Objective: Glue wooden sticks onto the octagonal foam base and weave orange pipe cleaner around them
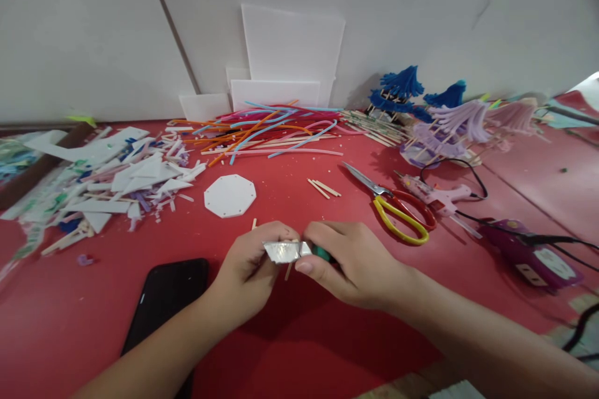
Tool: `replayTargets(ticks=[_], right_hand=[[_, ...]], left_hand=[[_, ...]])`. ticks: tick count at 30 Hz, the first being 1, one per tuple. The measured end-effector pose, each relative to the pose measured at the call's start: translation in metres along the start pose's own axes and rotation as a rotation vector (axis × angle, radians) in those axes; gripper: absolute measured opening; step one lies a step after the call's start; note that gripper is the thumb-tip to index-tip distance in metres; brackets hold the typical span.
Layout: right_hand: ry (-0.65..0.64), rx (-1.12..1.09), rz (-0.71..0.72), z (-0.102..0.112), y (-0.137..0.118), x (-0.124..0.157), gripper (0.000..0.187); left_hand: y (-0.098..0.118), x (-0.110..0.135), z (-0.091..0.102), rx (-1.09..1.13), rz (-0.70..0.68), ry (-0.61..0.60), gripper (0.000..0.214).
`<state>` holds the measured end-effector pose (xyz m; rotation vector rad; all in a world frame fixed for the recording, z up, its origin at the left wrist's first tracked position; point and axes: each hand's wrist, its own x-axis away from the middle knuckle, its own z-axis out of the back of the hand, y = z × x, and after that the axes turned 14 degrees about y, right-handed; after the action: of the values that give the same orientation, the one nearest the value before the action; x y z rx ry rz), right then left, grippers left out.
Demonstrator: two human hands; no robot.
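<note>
My right hand (355, 262) is closed around a craft knife (283, 252) with a broad silver blade; a bit of its green handle shows between the fingers. The blade points left, against my left hand (255, 268). Those left fingers are curled around a thin wooden stick (288, 271), whose ends poke out above and below the hand; its middle is hidden. Just beyond the hands lies a white octagonal board (229, 196) with small holes near its corners. Several short cut sticks (322, 188) rest to its right.
Scissors (388, 199), a pink glue gun (440, 196) and a purple device (533, 255) with cables lie right. A black phone (168, 293) is left, below a scrap pile (135, 174). Coloured strips (276, 128) and small blue and lilac roofed models (449, 124) stand behind.
</note>
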<state>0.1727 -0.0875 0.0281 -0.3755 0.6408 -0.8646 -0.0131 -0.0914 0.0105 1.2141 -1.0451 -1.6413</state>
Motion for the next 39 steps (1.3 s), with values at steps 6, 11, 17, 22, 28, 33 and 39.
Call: replayTargets(ticks=[6,11,17,22,28,33,39], right_hand=[[0.171,-0.035,-0.086,0.003,0.013,-0.003,0.033],[0.418,0.042,-0.097,0.008,0.022,-0.003,0.028],[0.45,0.14,-0.017,-0.001,0.013,0.001,0.02],[0.479,0.238,-0.066,-0.005,0.02,-0.002,0.013],[0.38,0.437,-0.313,0.004,0.054,-0.014,0.008],[0.169,0.495,-0.411,0.001,0.069,-0.024,0.019],[0.089,0.519,-0.418,-0.006,0.072,-0.035,0.014]], left_hand=[[-0.001,0.004,-0.001,0.138,0.051,-0.034,0.032],[0.0,-0.003,-0.001,0.552,0.463,0.247,0.018],[0.0,-0.014,0.001,0.764,0.668,0.37,0.032],[-0.002,-0.008,-0.001,0.425,0.542,0.313,0.018],[-0.005,0.003,-0.006,-0.433,0.166,0.163,0.037],[-0.009,0.003,-0.004,-0.738,0.116,0.122,0.037],[-0.011,0.004,-0.002,-0.871,-0.05,0.161,0.037]])
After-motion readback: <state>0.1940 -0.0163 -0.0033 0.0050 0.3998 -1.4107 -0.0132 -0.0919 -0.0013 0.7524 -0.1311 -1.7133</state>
